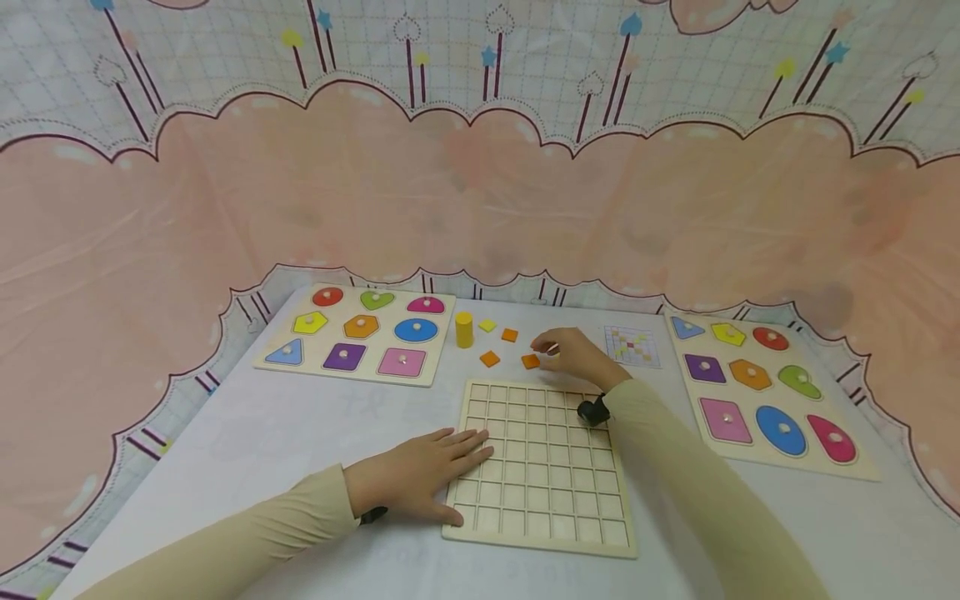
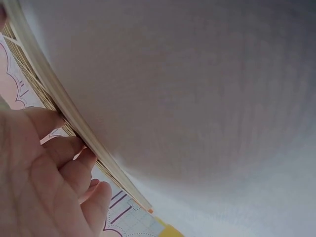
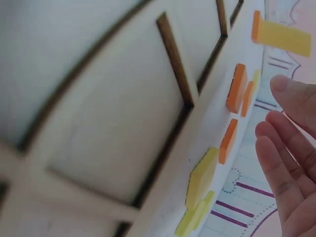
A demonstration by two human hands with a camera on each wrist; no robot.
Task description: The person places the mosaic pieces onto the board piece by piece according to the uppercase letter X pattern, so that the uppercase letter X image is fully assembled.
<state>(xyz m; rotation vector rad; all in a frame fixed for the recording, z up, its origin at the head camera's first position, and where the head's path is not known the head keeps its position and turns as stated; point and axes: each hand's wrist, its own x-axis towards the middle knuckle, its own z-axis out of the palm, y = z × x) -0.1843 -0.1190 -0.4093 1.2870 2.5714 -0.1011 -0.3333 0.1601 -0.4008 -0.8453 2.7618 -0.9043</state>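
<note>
At the far left, one puzzle board is seen, by which nine knobbed shapes are borne in three rows of three; nearer the person, one left hand is laid flat, its fingers straight and spread on the left margin of one wooden grid board; nothing is gripped by it, and the grid board is set in the middle, between the two puzzle boards and nearer the person.

Behind the grid board, one yellow cylinder is stood upright; to its right, one yellow tile and three orange tiles are laid apart; at least two more yellow pieces are shown by the right wrist view; one right hand is held just beside the nearest orange tile, its fingers loosely bent and parted, nothing seen gripped; farther right, one printed card is placed; at the far right, a second puzzle board is filled with nine shapes.
</note>
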